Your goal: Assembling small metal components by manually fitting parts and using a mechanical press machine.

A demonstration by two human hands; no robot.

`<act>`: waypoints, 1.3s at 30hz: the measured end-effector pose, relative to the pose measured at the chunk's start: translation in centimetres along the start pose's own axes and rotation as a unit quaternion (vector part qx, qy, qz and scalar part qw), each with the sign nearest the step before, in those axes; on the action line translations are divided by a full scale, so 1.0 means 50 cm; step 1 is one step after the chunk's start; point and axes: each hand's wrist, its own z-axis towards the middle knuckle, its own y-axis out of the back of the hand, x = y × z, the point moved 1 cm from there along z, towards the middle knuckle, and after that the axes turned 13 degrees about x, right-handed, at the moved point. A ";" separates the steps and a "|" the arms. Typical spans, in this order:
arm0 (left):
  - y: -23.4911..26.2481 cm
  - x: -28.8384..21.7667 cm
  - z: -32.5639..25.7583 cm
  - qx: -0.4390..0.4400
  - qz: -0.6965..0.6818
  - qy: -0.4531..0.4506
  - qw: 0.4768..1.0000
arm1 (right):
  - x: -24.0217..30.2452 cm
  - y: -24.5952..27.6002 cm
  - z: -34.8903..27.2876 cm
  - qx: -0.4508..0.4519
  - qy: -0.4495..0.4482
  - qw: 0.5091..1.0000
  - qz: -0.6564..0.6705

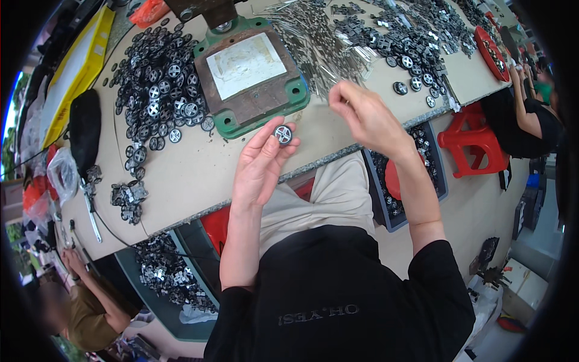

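Between the thumb and fingers of my left hand (258, 166) is a small black toy wheel (282, 135) with a silver spoked face turned up. It is held just off the near edge of a green-rimmed metal press base (298, 90). My right hand (371, 120) is raised to the right of it, fingers pinched together. Whatever the right fingertips hold, if anything, is too small to make out. Beyond that hand lies a heap of thin metal pins (310, 45). To the left of the press is a big pile of similar wheels (160, 84).
Dark plastic parts (410, 36) and a red dish (491, 54) lie at the far right. Under the table edge are a grey bin of wheels (443, 175) and a green bin of parts (136, 283). A red stool (473, 148) stands rightward. Other people sit at both sides.
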 end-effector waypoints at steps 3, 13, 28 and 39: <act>0.002 -0.001 -0.001 0.016 -0.013 -0.001 1.000 | 0.037 -0.018 -0.007 0.047 0.044 0.997 0.038; -0.015 -0.003 -0.005 0.010 0.062 -0.015 0.998 | 0.050 -0.038 -0.004 0.085 0.043 0.990 -0.103; -0.017 -0.007 -0.005 0.002 0.081 -0.021 0.996 | 0.063 -0.028 0.001 0.071 0.063 0.982 -0.161; -0.024 -0.002 -0.006 -0.031 0.359 -0.083 0.929 | 0.087 -0.025 0.000 0.084 0.059 0.965 -0.241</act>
